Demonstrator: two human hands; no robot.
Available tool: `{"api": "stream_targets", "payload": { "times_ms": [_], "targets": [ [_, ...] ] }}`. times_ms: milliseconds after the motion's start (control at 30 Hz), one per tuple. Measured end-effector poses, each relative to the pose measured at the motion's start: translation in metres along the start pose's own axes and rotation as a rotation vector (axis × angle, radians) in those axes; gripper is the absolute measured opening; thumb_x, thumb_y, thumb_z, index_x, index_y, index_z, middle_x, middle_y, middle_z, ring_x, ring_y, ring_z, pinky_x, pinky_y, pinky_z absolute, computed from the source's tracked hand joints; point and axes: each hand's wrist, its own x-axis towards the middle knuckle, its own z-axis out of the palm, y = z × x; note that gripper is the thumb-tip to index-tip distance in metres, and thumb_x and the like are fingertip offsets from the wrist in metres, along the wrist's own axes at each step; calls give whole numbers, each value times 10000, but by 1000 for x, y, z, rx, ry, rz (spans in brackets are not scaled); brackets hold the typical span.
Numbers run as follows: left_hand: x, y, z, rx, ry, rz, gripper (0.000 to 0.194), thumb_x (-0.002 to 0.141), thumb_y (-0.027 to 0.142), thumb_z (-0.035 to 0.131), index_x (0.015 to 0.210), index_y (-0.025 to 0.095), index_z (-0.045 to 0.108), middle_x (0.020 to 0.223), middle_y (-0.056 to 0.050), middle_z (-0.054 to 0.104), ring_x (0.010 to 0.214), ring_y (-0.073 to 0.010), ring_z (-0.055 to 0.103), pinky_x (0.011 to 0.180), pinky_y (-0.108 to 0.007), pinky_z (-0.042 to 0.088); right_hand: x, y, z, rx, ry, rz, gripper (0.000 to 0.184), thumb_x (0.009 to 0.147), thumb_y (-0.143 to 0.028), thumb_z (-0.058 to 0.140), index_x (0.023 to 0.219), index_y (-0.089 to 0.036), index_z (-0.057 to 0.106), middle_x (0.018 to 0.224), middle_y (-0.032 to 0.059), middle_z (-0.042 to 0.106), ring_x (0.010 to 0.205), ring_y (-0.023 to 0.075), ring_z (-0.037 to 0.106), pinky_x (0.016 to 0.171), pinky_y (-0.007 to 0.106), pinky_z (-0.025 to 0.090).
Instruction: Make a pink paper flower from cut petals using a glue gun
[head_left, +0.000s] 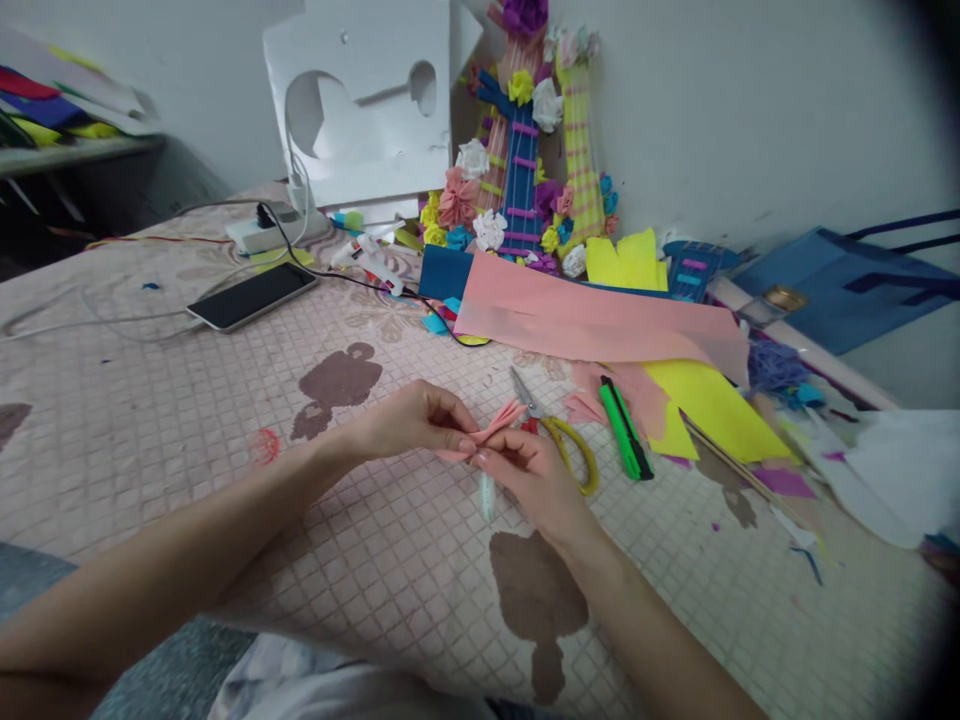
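My left hand (409, 420) and my right hand (536, 475) meet over the patterned pink cloth (150, 420), both pinched on a small strip of pink paper (495, 428). The strip looks folded or rolled between the fingertips. Yellow-handled scissors (559, 432) lie just behind my right hand, and a green utility knife (626, 428) lies to their right.
Sheets of pink paper (585, 320) and yellow paper (712, 405) lie at the back right. A craft piece with paper flowers (517, 160) leans on the wall. A phone (251, 295), a glue gun (375, 262), a power strip (266, 230) and cables sit at the back left.
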Motion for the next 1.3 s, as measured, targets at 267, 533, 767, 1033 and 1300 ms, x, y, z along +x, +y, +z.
{"api": "stream_targets", "payload": {
  "times_ms": [267,533,767,1033,1300],
  "targets": [
    [0,3,3,207,58,61,215,753,323,683,806,115,690,666,-26,662,589,-88,563,532,-177,425,1,4,3,19,12,14,146,739,-326,639,675,-195,640,678,-5,634,665,136,557,599,256,425],
    [-5,9,15,386,190,113,126,779,232,614,798,123,674,696,-19,674,624,-92,582,572,-184,439,-1,2,3,-1,20,28,159,751,-345,632,698,-195,643,665,-4,630,631,131,559,588,265,430],
    [-7,19,15,403,236,98,111,770,215,606,774,123,668,665,-6,658,599,-80,563,536,-164,413,-4,1,2,-88,-29,-19,100,716,-218,623,811,-198,601,839,9,647,782,143,598,703,270,477],
    [-6,17,10,217,154,68,183,792,300,618,787,120,650,683,-21,669,578,-77,563,506,-163,399,-7,1,3,72,-62,-59,208,801,-265,565,1000,-207,579,995,43,660,903,150,617,822,305,487],
    [0,14,2,9,102,-32,185,755,301,670,802,123,651,644,-7,645,554,-67,547,500,-158,389,-4,7,2,196,-40,-31,276,771,-311,625,1029,-228,575,1023,46,659,959,168,615,884,346,479]
  ]
}}
